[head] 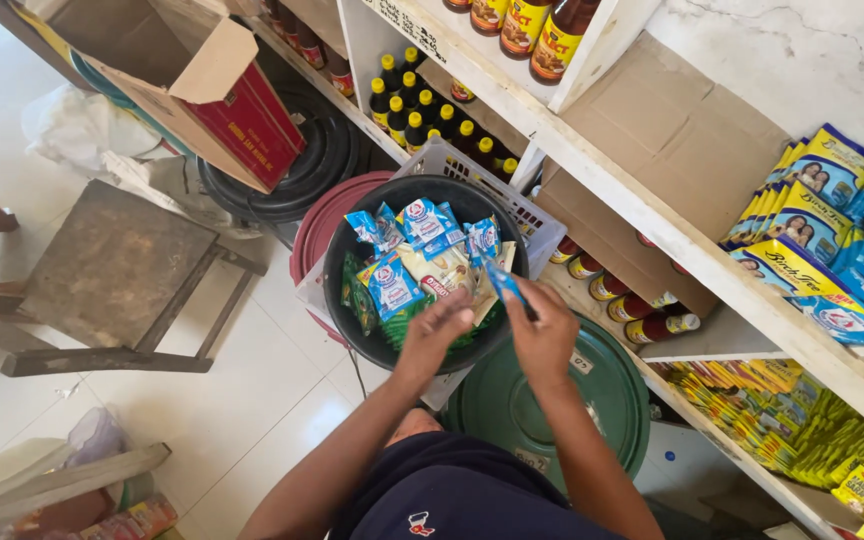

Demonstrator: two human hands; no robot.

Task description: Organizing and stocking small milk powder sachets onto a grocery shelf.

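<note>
A black round tub (pixel 344 300) sits in a white plastic basket (pixel 537 228) and holds several blue-and-white sachets (pixel 426 222) on top of green ones (pixel 360 300). My left hand (pixel 436 327) reaches into the tub's near side, fingers spread over the packets, nothing visibly gripped. My right hand (pixel 544 335) hovers at the tub's right rim and pinches a thin blue sachet (pixel 504 283) between its fingers.
White shelves on the right carry dark bottles (pixel 407 105), blue and yellow packets (pixel 817 235), yellow sachets (pixel 802 430) and small cans (pixel 642 315). A green lid (pixel 607 395) lies under my right arm. A wooden stool (pixel 117 270), tyres (pixel 317 160) and an open cardboard box (pixel 192 85) stand left.
</note>
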